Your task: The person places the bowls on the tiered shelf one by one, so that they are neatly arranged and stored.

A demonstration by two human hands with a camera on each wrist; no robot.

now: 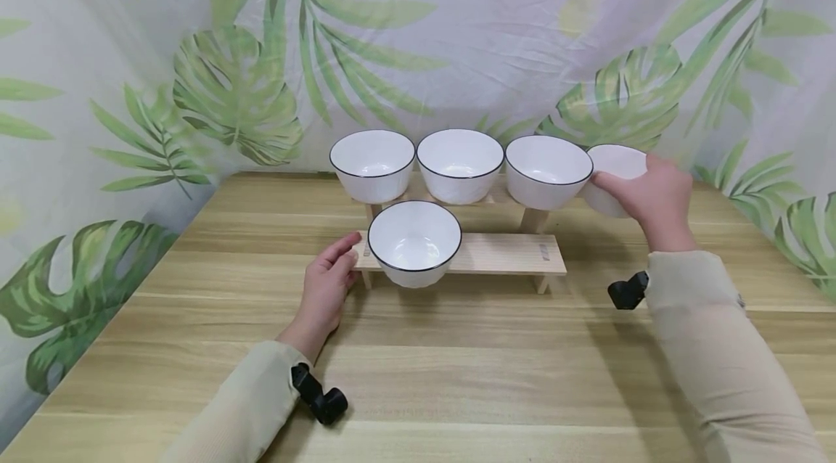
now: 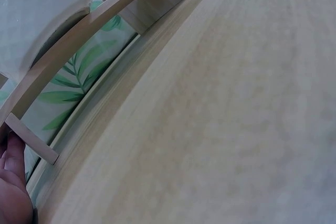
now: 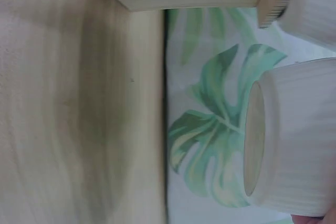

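A two-tier wooden stand [image 1: 499, 252] bears three white bowls with dark rims on its upper shelf: a left one [image 1: 372, 162], a middle one [image 1: 460, 164] and a right one [image 1: 548, 167]. Another bowl [image 1: 415, 238] sits at the left of the lower shelf. My left hand [image 1: 323, 289] grips that shelf's left end; in the left wrist view its fingers [image 2: 14, 161] are beside the stand's leg. With thumb and fingers, my right hand [image 1: 660, 202] holds a white bowl [image 1: 614, 162] just right of the upper row. The right wrist view shows this bowl [image 3: 299, 135] raised above the table.
A wood-grain table [image 1: 424, 383] lies under the stand. Behind it hangs a pale cloth [image 1: 509, 35] printed with green leaves. Small black cameras are worn on the left wrist [image 1: 320, 394] and right wrist [image 1: 628, 292].
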